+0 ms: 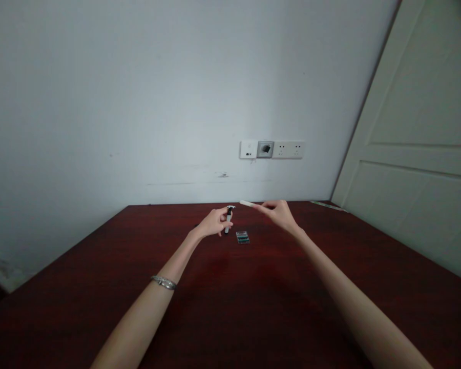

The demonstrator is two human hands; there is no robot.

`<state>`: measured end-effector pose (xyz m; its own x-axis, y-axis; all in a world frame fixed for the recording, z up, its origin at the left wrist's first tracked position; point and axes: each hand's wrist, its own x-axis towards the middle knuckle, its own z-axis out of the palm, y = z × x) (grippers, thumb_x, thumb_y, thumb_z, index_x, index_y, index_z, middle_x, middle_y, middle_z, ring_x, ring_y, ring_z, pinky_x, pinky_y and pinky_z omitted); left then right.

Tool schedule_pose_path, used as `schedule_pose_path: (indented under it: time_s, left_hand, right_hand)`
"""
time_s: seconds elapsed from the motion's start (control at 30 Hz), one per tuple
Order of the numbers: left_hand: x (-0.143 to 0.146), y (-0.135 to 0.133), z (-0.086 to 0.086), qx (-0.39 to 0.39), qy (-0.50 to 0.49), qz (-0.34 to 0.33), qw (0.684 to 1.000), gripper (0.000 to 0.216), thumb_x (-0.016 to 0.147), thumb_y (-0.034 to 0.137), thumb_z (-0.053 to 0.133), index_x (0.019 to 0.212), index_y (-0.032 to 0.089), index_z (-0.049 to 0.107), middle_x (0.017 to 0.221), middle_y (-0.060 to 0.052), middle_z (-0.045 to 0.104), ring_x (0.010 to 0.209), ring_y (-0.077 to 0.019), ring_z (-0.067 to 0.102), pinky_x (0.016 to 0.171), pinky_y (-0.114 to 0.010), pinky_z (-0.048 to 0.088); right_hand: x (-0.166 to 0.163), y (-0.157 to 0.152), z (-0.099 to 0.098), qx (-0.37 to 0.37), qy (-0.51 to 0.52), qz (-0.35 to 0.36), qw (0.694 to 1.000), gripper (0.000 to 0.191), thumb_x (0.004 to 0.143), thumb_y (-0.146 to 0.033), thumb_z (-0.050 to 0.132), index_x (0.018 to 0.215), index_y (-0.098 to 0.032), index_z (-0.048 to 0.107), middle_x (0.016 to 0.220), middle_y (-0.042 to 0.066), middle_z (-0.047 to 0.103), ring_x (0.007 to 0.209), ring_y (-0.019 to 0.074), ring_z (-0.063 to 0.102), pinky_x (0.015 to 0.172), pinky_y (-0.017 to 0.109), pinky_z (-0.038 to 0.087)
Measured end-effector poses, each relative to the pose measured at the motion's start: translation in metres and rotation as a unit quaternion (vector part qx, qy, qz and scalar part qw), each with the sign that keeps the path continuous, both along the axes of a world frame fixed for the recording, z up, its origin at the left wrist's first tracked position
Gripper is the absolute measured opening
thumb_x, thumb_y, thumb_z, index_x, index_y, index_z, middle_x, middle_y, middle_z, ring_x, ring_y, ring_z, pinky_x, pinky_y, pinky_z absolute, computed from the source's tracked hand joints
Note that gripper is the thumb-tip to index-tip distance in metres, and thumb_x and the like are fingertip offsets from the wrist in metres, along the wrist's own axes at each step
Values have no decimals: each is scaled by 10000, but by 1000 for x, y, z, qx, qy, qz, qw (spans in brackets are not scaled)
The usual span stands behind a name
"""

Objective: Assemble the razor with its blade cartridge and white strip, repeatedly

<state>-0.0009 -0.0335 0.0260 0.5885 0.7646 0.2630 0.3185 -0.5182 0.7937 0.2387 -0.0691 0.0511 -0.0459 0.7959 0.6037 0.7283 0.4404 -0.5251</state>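
Observation:
Both my arms reach out over a dark red wooden table [253,297]. My left hand [214,223] is closed around a small razor-like tool [228,218] with a white handle and a dark head, held upright. My right hand [278,212] pinches a thin, flat, pale strip [249,204] that points left toward the tool's head. A small greenish clear case [243,237] lies on the table just below and between the hands. A silver bracelet [163,282] sits on my left wrist.
A white wall stands behind the table with a row of sockets and a switch [272,149]. A cream panelled door [418,154] closes off the right side. A thin pale strip [325,205] lies at the table's far right corner.

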Motion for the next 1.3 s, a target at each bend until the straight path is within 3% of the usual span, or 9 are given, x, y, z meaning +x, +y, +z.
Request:
schedule_pose_path:
  time_s: [0.2,0.43,0.7,0.87,0.97,1.13,1.3]
  left_hand:
    - [4,-2,0,26,4,20,999,217,720,213,582,908,130,513,607,5,562,458,-101,543,349,-187,461]
    - [2,-1,1,17,-11,17,1000,204,727,206,565,905,142,490,655,-8,582,538,-111,580,371,-163,463]
    - [3,-3,0,25,-7,17,1000,221,727,220,575,916,130,505,624,-3,571,503,-112,568,356,-174,462]
    - [1,0,0,13,-17,16,1000,232,724,199,578,929,141,486,652,-5,578,527,-113,584,362,-163,463]
    - [1,1,-1,6,-11,15,1000,237,725,203,581,930,146,477,642,-2,576,512,-111,579,357,-164,461]
    - [2,-3,-1,1,-15,32,999,232,735,212,574,919,146,449,586,20,552,454,-96,549,353,-164,455]
    - [2,-6,0,-1,-5,38,999,227,742,238,566,912,149,446,586,21,555,441,-104,539,351,-191,458]
  right_hand:
    - [-24,-7,4,3,-11,46,999,522,721,-623,512,622,-143,693,513,14,568,499,102,434,490,220,282]
    - [0,1,0,0,18,9,1000,509,707,-613,536,596,-137,682,486,11,533,491,106,427,473,223,270]
    - [-25,-10,2,-11,59,93,994,497,728,-585,529,553,-131,629,496,3,514,493,97,401,481,224,287]
    - [-8,-2,-3,-46,90,71,992,495,710,-583,549,511,-132,595,457,-6,479,461,88,381,467,225,283]
    - [-4,-2,-7,-58,121,78,988,465,732,-563,529,591,-131,624,478,-14,462,465,88,390,453,221,286]
    - [-30,-18,-19,-155,239,180,941,380,772,-527,479,858,-169,575,527,-69,385,382,59,343,340,185,248]
    - [-53,-35,-20,-246,362,229,870,310,742,-489,518,846,-199,479,519,-99,374,315,24,252,281,147,156]
